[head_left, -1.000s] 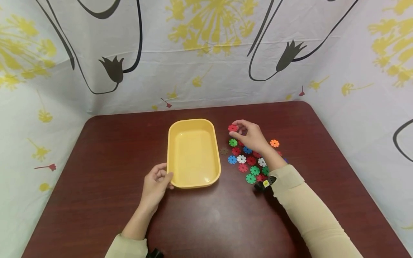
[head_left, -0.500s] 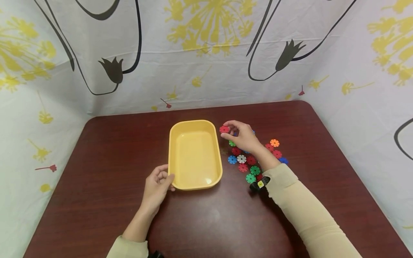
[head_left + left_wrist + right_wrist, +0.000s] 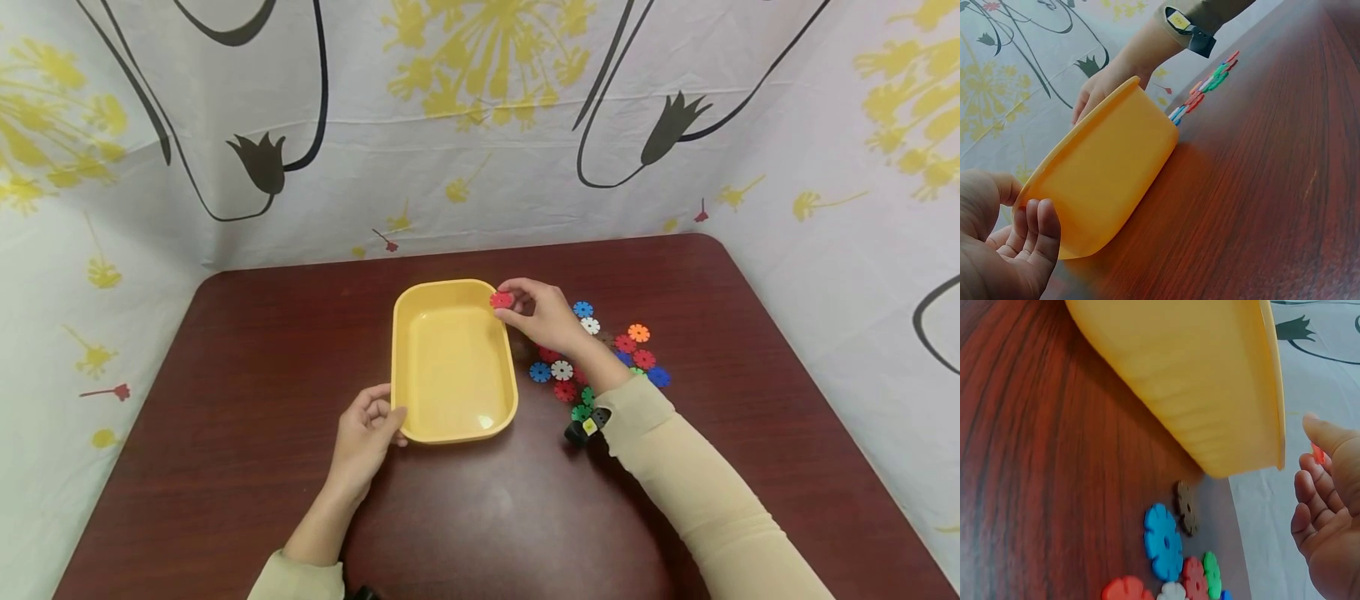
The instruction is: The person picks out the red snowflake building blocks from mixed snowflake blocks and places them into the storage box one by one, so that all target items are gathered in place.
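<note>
My right hand (image 3: 546, 318) pinches a red notched disc (image 3: 501, 300) between thumb and fingers, at the far right corner of the yellow tray (image 3: 454, 437). In the right wrist view only a sliver of the red disc (image 3: 1317, 454) shows. The left hand (image 3: 366, 433) grips the tray's near left corner, with the thumb over the rim. Seen from the left wrist, its fingers (image 3: 1047, 231) lie against the outside of the tray wall (image 3: 1104, 175). No discs show inside the tray.
Several notched discs lie to the right of the tray, partly under the right forearm: a blue disc (image 3: 540, 372), a white disc (image 3: 562, 370), an orange disc (image 3: 638, 333) and others. A brown disc (image 3: 1186, 508) lies close to the tray. Patterned cloth (image 3: 450, 167) hangs behind the table (image 3: 285, 350).
My right hand has moved left with the red disc, from above the loose discs to the tray's rim. The left hand keeps its grip, and the tray has barely shifted.
</note>
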